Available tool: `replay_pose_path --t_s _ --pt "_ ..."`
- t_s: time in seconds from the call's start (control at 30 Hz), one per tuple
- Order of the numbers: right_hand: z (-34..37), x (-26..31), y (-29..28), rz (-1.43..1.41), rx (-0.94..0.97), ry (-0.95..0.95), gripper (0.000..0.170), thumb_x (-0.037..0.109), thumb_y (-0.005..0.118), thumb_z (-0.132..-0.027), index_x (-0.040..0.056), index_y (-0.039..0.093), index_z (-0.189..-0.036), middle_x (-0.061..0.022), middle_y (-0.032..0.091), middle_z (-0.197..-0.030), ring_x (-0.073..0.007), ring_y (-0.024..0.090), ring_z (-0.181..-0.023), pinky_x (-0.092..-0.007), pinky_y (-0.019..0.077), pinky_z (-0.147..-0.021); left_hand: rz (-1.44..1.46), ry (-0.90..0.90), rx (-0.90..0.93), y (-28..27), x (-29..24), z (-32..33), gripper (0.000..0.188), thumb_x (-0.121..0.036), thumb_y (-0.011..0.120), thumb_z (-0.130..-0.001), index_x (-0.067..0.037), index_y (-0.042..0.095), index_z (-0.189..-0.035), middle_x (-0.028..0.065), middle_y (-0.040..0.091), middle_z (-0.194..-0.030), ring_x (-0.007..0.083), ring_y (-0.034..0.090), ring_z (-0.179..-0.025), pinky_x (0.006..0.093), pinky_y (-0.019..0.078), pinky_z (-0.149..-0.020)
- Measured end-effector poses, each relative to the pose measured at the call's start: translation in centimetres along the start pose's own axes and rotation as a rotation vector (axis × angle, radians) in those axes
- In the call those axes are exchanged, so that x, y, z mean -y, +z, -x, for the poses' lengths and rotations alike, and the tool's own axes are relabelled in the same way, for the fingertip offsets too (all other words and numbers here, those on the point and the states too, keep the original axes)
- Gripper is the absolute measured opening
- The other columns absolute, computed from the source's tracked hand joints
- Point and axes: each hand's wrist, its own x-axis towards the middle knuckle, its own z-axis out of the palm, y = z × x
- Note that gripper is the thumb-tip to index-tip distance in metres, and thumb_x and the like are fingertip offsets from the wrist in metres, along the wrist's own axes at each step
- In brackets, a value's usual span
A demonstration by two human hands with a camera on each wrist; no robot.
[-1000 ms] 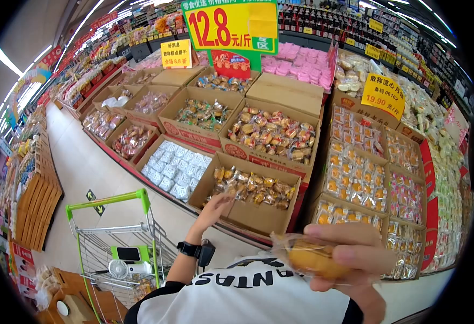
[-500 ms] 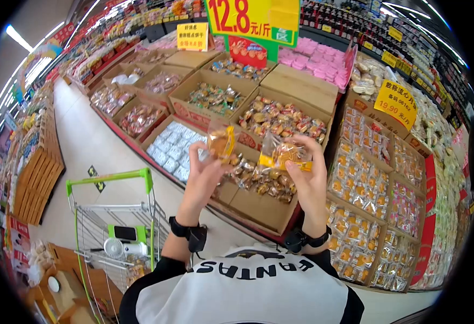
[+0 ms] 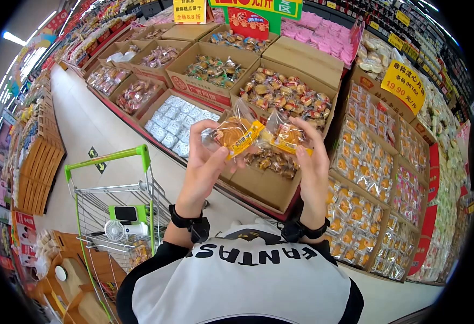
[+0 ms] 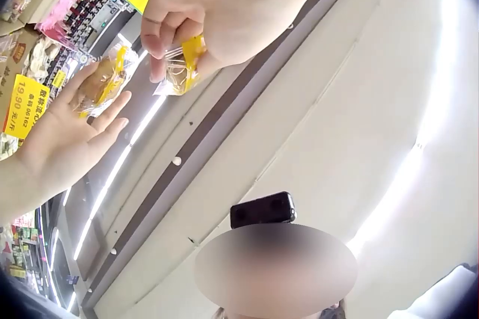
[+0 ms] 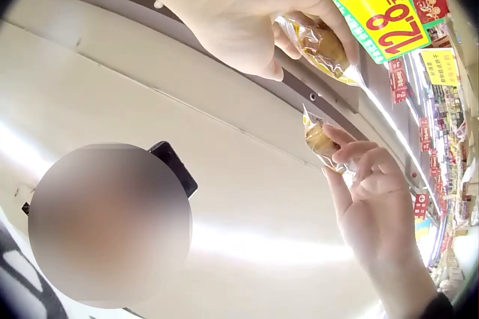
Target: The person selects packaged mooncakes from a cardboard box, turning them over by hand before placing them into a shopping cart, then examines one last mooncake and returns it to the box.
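Note:
In the head view, both hands are raised over an open carton (image 3: pixel 266 189) of small wrapped snacks. My left hand (image 3: pixel 200 175) pinches a round golden pastry (image 3: pixel 231 132) in a clear wrapper with a yellow band. A similar wrapped pastry (image 3: pixel 288 135) is between the thumb and fingers of my right hand (image 3: pixel 315 167). The two packets are side by side, their wrapper edges close together. In the left wrist view, the pastry (image 4: pixel 105 87) lies against the right hand's fingers, two of them spread. The right wrist view shows the left hand's pastry (image 5: pixel 322 142) edge-on.
A shopping cart (image 3: pixel 110 186) with a phone (image 3: pixel 125 213) and a white handheld fan (image 3: pixel 115 230) stands at lower left. White packets (image 3: pixel 175 121) fill the neighbouring carton. Trays of wrapped cakes (image 3: pixel 361 167) line the right side. Price signs (image 3: pixel 404 83) rise above the display.
The right hand has gone from close before the camera to over the carton, still holding a pastry. The left hand, first low with no pastry visible, now holds one, brought beside the other.

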Motion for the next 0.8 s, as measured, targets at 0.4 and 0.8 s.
replay_pose_path --t_s 0.4,0.8 --pt "0.8 -0.3 1.3 -0.259 0.192 0.154 0.045 0.007 0.053 -0.078 -0.0001 0.039 -0.119 -0.0115 0.042 -0.121 -0.0189 0.04 -0.111 -0.0301 0.0333 -0.09 -0.06 -0.149 0.088 1.2 -0.2 0.5 0.05 0.003 0.051 -0.077 -0.005 0.025 -0.119 0.0141 0.044 -0.108 0.0146 0.056 -0.071 0.0244 0.0466 -0.055" --pt "0.6 -0.6 1.9 0.095 0.252 -0.034 0.056 0.012 0.069 -0.064 0.0051 0.045 -0.114 -0.0112 0.047 -0.116 -0.0203 0.046 -0.106 -0.0308 0.0354 -0.089 -0.354 -0.204 0.044 -0.9 0.8 0.9 0.039 -0.003 0.058 -0.076 -0.005 0.035 -0.107 0.0086 0.059 -0.075 0.0101 0.053 -0.053 0.0196 0.0416 -0.049"
